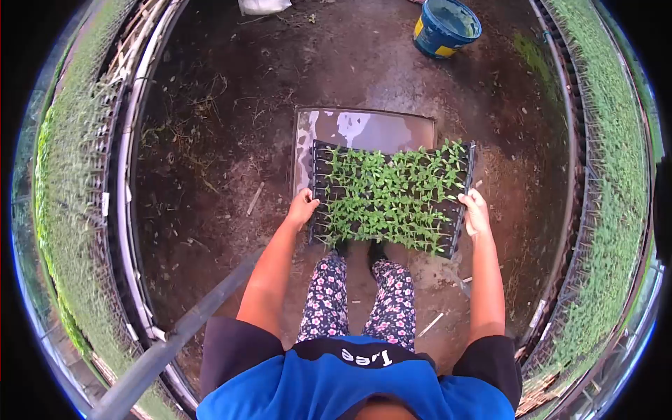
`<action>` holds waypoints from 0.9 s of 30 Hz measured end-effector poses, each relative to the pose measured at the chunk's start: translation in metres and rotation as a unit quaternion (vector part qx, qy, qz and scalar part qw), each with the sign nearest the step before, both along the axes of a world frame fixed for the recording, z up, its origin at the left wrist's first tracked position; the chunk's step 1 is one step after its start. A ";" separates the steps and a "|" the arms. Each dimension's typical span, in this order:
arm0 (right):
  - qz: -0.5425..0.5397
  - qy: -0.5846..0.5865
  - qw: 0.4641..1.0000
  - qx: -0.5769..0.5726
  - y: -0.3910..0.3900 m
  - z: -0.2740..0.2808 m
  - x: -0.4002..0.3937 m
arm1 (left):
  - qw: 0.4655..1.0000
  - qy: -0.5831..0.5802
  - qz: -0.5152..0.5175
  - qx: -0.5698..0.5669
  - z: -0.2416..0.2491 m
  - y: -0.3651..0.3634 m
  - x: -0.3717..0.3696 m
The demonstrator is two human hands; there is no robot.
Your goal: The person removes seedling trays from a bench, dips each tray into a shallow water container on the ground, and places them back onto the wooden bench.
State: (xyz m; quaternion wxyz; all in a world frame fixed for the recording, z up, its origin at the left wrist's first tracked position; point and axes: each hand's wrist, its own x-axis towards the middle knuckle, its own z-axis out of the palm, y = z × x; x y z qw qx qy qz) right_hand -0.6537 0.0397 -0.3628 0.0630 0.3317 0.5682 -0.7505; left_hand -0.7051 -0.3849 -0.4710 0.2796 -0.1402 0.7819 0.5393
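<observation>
Left bed: a long raised strip of dense green seedlings (77,203).
Pole: straight grey bar (192,322), slanting up toward the left arm.
Left hand (303,208): fingers closed around the tray's left edge.
Basin: shallow rectangular water-filled pan (364,110) on brown soil, partly hidden behind the tray.
Tray: black plastic rectangular seedling tray (470,162), filled with leafy green plants (385,199), held between both hands before the legs.
Bucket: round blue plastic pail with yellow patches (428,40), beyond the tray.
Right hand (476,212): gripping the tray's right edge, thumb on top.
Right bed: another green seedling strip (609,203).
</observation>
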 end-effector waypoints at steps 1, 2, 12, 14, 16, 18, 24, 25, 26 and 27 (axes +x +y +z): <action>0.007 -0.011 0.999 0.039 0.000 -0.048 -0.009 | 0.999 0.021 -0.002 -0.031 -0.036 -0.009 -0.013; 0.015 -0.021 0.997 0.076 0.001 -0.095 -0.016 | 0.997 0.043 -0.003 -0.062 -0.071 -0.017 -0.024; 0.169 -0.030 0.875 0.452 0.041 -0.378 -0.061 | 0.994 0.058 0.087 -0.043 -0.276 -0.094 -0.107; 0.159 -0.005 0.863 0.480 0.045 -0.395 -0.061 | 0.993 0.064 0.096 -0.018 -0.301 -0.098 -0.110; 0.170 -0.012 0.854 0.491 0.050 -0.413 -0.060 | 0.993 0.065 0.087 -0.032 -0.331 -0.105 -0.111; 0.204 -0.055 0.849 0.485 0.065 -0.427 -0.059 | 0.991 0.071 0.068 -0.089 -0.345 -0.104 -0.113; 0.198 -0.099 0.878 0.424 0.080 -0.459 -0.055 | 0.978 0.075 0.066 -0.186 -0.370 -0.106 -0.109; 0.193 -0.111 0.880 0.420 0.078 -0.462 -0.055 | 0.972 0.068 0.070 -0.214 -0.373 -0.106 -0.110; 0.187 -0.124 0.882 0.416 0.078 -0.466 -0.054 | 0.967 0.077 0.084 -0.228 -0.376 -0.104 -0.109; 0.194 -0.131 0.871 0.432 0.079 -0.472 -0.052 | 0.963 0.068 0.091 -0.244 -0.378 -0.104 -0.110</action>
